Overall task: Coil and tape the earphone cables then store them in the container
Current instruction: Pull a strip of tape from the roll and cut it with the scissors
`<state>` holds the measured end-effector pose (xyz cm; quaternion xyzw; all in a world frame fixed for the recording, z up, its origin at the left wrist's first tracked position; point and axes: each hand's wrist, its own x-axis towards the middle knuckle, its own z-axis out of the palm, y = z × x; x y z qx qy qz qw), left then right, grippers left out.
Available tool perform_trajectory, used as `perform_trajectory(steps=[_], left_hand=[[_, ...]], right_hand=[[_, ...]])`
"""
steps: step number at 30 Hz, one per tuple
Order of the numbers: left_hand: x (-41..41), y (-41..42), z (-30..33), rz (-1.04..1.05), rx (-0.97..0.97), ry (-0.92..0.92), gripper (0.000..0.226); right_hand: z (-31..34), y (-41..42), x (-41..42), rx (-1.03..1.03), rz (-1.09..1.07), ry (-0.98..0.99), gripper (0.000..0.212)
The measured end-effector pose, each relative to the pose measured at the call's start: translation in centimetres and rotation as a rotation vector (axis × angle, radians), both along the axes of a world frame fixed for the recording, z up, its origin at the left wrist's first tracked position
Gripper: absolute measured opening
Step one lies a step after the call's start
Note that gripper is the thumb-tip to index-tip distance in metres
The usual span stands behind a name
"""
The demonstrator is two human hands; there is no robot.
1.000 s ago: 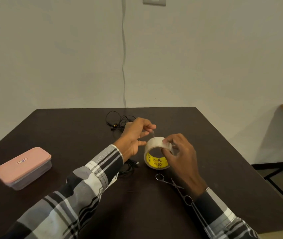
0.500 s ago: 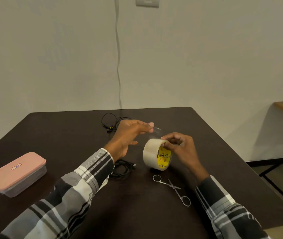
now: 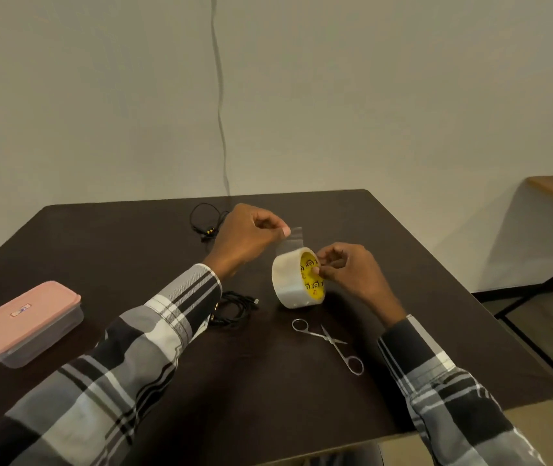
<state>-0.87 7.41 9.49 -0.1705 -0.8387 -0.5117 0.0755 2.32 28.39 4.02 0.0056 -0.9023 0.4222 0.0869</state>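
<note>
- Currently the left hand is pinching the free end of a clear strip rising from the roll of clear packing tape with a yellow core.
- Right hand is gripping that roll's rim, standing it on the dark counter.
- Left sleeve is hiding part of a coiled black earphone cable; another black earphone cable is lying behind, partly hidden.
- Pink-lidded clear plastic container is sitting closed at far left.
- Small steel scissors are lying near the roll.

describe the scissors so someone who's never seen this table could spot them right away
On the dark table, look at the near side, just in front of the tape roll held by the right hand. The scissors lie flat there: small, silvery, with thin ring handles, the only metal item.
</note>
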Motion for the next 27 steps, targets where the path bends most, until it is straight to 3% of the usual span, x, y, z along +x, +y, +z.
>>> perform_trajectory(steps=[3, 10, 17, 21, 27], left_hand=[[-0.1, 0.3, 0.0, 0.032, -0.008, 0.033, 0.004], [-0.1, 1.2, 0.1, 0.063, -0.034, 0.066, 0.003], [0.1, 1.0, 0.3, 0.092, -0.069, 0.079, 0.004], [0.0, 0.6, 0.2, 0.099, -0.073, 0.079, 0.005], [0.0, 0.6, 0.3, 0.097, -0.073, 0.063, 0.005]], right_hand=[[0.3, 0.8, 2.6, 0.285, -0.034, -0.104, 0.012], [1.2, -0.3, 7.5, 0.473, 0.189, -0.362, 0.016], [0.4, -2.2, 6.8, 0.695, 0.071, -0.247, 0.01], [0.3, -2.2, 5.9, 0.725, 0.101, -0.278, 0.018], [0.3, -0.5, 4.6, 0.587, 0.255, -0.429, 0.016]])
